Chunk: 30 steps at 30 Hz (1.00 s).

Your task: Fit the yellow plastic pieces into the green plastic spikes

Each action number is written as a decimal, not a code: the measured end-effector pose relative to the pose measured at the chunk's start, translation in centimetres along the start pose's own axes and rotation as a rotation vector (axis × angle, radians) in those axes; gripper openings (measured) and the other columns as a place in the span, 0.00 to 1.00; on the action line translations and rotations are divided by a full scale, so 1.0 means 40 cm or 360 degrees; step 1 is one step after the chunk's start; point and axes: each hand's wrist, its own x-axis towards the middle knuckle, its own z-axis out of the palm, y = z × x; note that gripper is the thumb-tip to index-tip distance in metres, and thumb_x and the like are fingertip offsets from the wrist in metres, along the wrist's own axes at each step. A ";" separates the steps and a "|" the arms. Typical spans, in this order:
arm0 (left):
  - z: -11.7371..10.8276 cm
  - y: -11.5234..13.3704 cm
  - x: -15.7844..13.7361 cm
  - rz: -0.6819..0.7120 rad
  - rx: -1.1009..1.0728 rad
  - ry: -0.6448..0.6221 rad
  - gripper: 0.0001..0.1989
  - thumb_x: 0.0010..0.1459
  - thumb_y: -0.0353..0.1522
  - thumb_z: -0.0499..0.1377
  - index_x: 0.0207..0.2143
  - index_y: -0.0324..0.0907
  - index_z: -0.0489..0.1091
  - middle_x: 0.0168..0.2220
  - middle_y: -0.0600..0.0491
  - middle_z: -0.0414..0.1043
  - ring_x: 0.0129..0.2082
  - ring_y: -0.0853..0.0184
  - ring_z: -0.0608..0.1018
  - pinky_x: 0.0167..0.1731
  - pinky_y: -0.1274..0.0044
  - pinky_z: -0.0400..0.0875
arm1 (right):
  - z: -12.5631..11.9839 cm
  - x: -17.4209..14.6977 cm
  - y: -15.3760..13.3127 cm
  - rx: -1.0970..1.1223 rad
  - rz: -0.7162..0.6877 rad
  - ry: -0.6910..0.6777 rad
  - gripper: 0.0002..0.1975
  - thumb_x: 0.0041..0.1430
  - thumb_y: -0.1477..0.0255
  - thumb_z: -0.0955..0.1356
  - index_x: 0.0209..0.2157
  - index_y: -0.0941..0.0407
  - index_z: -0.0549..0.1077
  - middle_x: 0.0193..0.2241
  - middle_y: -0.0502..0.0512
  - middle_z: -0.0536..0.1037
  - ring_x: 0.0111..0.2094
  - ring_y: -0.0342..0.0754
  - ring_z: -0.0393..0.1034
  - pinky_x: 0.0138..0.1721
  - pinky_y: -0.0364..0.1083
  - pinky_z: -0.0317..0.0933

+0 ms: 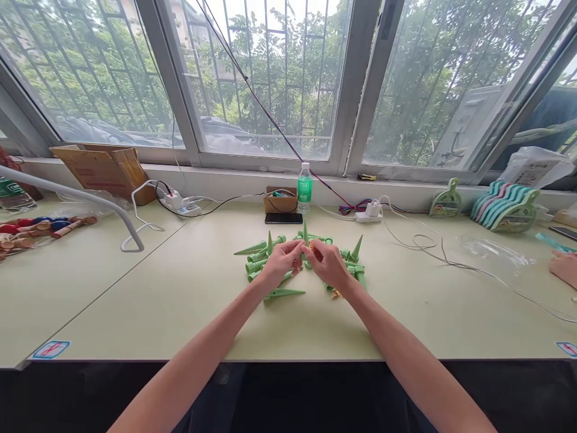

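My left hand [283, 260] is closed, its fingertips pinching an upright green plastic spike [305, 230] over the middle of the table. My right hand [331, 264] is closed against the same spike from the other side. A small orange piece [311, 245] shows at its fingertips. Around both hands lie several more green spikes and tube-shaped parts, among them a spike [283, 293] lying flat near my left wrist and one standing up [356, 248] beyond my right hand. Small orange pieces [336, 294] rest below my right wrist. My fingers partly cover the held parts.
Behind the pile are a black phone [283, 218], a small cardboard box [280, 200] and a water bottle [305, 187]. A power strip [368, 214] with cables lies right of them. Another person's hand [564, 266] is at the far right. A white bent tube [90, 197] crosses the left.
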 end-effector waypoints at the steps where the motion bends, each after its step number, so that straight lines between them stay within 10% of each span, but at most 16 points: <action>1: -0.001 -0.002 0.001 -0.0004 -0.0005 -0.0010 0.22 0.52 0.49 0.64 0.27 0.38 0.68 0.15 0.59 0.58 0.14 0.77 0.61 0.13 0.83 0.56 | 0.000 0.000 -0.001 -0.0016 -0.0005 0.0004 0.18 0.66 0.60 0.59 0.24 0.53 0.54 0.18 0.44 0.59 0.20 0.41 0.49 0.25 0.42 0.47; 30: -0.006 0.003 -0.003 -0.0031 -0.0037 -0.0152 0.23 0.54 0.49 0.62 0.23 0.39 0.65 0.15 0.60 0.52 0.15 0.78 0.55 0.16 0.82 0.50 | -0.024 0.000 -0.007 -0.0295 -0.0284 -0.0053 0.16 0.67 0.66 0.59 0.24 0.54 0.55 0.19 0.46 0.62 0.20 0.42 0.47 0.25 0.42 0.43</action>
